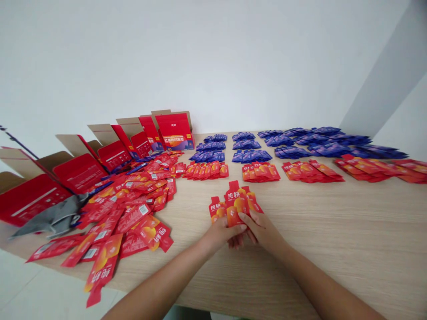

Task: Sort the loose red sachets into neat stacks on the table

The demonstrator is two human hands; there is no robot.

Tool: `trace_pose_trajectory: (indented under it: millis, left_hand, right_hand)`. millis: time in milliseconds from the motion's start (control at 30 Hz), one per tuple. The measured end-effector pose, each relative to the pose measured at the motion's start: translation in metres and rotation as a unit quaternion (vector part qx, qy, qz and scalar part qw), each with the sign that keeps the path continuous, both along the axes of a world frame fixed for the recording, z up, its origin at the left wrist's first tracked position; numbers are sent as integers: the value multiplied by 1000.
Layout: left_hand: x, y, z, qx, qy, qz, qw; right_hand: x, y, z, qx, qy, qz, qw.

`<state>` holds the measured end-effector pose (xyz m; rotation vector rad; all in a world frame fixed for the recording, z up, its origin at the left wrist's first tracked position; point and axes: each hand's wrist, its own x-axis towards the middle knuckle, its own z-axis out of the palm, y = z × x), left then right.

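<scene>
Both my hands meet at the middle of the wooden table (333, 231). My left hand (222, 232) and my right hand (262, 227) are closed on a small fan of red pouches (235, 205) with orange print, held by their lower ends. The pouches stand up off the tabletop, spouts pointing away from me. A big loose pile of the same red pouches (130, 209) lies to the left of my hands.
Neat groups of red pouches (260, 171) run in a row behind my hands, with groups of blue pouches (250, 155) behind them. Open red cartons (175, 129) line the far left edge. A grey cloth (55, 218) lies at the left.
</scene>
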<state>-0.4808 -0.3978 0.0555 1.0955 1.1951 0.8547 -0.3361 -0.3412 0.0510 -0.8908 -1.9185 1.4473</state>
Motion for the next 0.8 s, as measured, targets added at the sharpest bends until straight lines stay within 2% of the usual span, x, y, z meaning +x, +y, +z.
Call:
trace_pose_trajectory:
  millis: [100, 200, 300, 433, 533, 600, 667, 700, 733, 800]
  left_hand:
    - [5, -1, -2, -45, -93, 28, 994]
    - [5, -4, 0, -43, -107, 56, 992]
    - [3, -6, 2, -25, -95, 69, 993]
    - [-2, -8, 1, -12, -12, 56, 998]
    - [-22, -7, 3, -9, 96, 30, 995]
    - [-47, -5, 9, 9, 177, 62, 982]
    - [-80, -6, 19, 61, 288, 129, 947]
    - [-97, -7, 24, 96, 357, 158, 915]
    - [-114, -9, 29, 121, 435, 183, 873]
    - [-143, -15, 36, 127, 589, 190, 775]
  right_hand:
    - [2, 2, -2, 151, -41, -31, 987]
    - [1, 3, -4, 184, -79, -26, 979]
    - [-1, 0, -3, 163, -65, -40, 984]
    - [-1, -2, 4, 58, -48, -17, 997]
    - [0, 0, 7, 13, -77, -30, 996]
    - [2, 4, 8, 8, -103, -43, 994]
    - [3, 8, 7, 9, -128, -50, 990]
    - [3, 9, 6, 6, -139, -53, 989]
    - [4, 11, 5, 1, -147, -57, 987]
    - [4, 12, 4, -8, -156, -65, 986]
